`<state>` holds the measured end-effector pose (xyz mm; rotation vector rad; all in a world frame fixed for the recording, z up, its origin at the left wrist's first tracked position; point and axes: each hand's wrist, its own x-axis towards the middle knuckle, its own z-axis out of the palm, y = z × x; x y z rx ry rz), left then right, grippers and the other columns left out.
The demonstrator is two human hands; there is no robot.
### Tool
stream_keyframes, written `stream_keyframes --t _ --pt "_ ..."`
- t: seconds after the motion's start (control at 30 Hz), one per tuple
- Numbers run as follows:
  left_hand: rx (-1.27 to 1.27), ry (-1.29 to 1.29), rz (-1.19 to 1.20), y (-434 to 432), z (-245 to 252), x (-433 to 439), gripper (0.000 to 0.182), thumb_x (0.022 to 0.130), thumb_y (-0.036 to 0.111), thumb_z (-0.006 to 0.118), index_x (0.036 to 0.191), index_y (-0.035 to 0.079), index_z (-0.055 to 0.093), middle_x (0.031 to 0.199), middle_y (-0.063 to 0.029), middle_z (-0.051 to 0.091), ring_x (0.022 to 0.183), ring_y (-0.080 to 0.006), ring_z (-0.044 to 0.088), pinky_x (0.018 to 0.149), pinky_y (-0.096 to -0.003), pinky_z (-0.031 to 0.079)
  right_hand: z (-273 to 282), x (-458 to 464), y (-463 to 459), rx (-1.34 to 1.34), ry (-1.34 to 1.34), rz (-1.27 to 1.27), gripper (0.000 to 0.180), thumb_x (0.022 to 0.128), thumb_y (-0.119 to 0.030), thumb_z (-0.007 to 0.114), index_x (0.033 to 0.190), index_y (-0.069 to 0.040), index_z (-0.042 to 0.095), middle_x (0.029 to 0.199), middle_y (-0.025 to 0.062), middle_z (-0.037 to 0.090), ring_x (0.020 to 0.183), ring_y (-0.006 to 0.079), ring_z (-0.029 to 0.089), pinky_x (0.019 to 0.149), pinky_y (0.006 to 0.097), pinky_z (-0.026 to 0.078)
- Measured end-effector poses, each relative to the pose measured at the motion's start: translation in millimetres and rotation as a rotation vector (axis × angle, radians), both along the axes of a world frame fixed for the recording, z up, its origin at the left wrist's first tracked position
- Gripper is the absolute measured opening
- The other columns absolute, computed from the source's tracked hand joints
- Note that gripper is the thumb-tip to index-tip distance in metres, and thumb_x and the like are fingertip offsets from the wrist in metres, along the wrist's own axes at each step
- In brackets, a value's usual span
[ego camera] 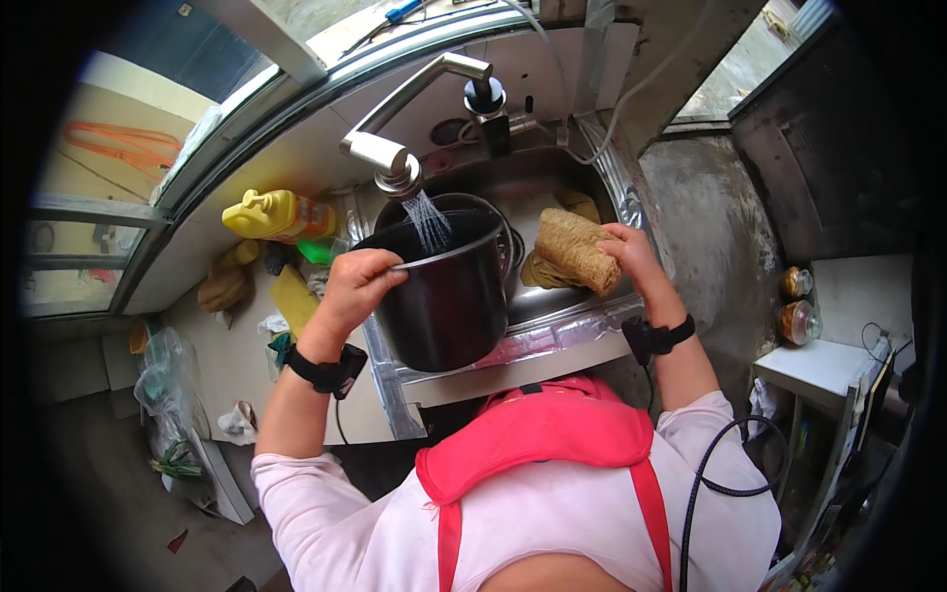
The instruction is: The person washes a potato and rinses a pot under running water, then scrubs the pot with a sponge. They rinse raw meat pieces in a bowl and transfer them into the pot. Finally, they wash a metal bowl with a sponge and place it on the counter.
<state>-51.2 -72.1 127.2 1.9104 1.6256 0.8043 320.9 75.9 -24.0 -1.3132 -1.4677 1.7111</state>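
My left hand (364, 285) grips the rim of a dark cooking pot (445, 303), which is tilted over the near left edge of the metal sink (540, 300). Water (429, 218) sprays into the pot from the head of a brushed-metal faucet (398, 175). In my right hand (629, 255) is a brown fibrous scrubbing pad (573, 244), held by its right end over the sink, away from the pot. An olive-brown cloth (547, 272) lies in the sink beneath the pad. The inside bottom of the pot is hidden.
Left of the sink stand a yellow jug (277, 216) and a yellow cloth (293, 300) on the counter (211, 348). A thin pale hose (618, 111) runs down to the sink's back right corner. Windows border the back left. Lidded jars (799, 323) are at the far right.
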Motion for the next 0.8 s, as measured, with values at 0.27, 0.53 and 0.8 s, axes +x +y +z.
stream_keyframes --t 0.27,0.53,0.8 --pt "-0.044 -0.84 0.528 -18.7 -52.5 28.5 0.01 0.084 0.012 0.061 0.08 0.002 0.06 0.073 0.0066 0.052 0.067 -0.0033 0.043 0.064 -0.017 0.033 23.3 42.1 -12.6 -0.122 0.253 -0.326 0.033 0.077 -0.005 0.061 0.108 0.006 0.058 0.097 0.0086 0.062 0.083 0.0143 0.059 0.074 0.025 0.046" --pt "-0.032 -1.479 0.652 -32.7 -82.6 77.7 0.012 0.088 0.013 0.055 0.089 0.003 0.061 0.088 -0.0055 0.065 0.081 -0.0151 0.06 0.077 -0.0263 0.046 22.4 52.2 -14.5 -0.12 0.315 -0.399 0.034 0.079 -0.005 0.06 0.11 0.006 0.056 0.099 0.0095 0.062 0.085 0.0152 0.06 0.075 0.0259 0.047" --pt "0.082 -1.782 0.601 -42.4 -82.2 108.4 0.016 0.089 0.012 0.05 0.094 0.001 0.061 0.093 -0.0066 0.064 0.086 -0.0164 0.059 0.083 -0.0277 0.044 11.9 40.2 -5.8 -0.135 0.326 -0.334 0.028 0.082 -0.004 0.058 0.109 0.004 0.058 0.098 0.0062 0.062 0.083 0.0133 0.059 0.073 0.0241 0.047"
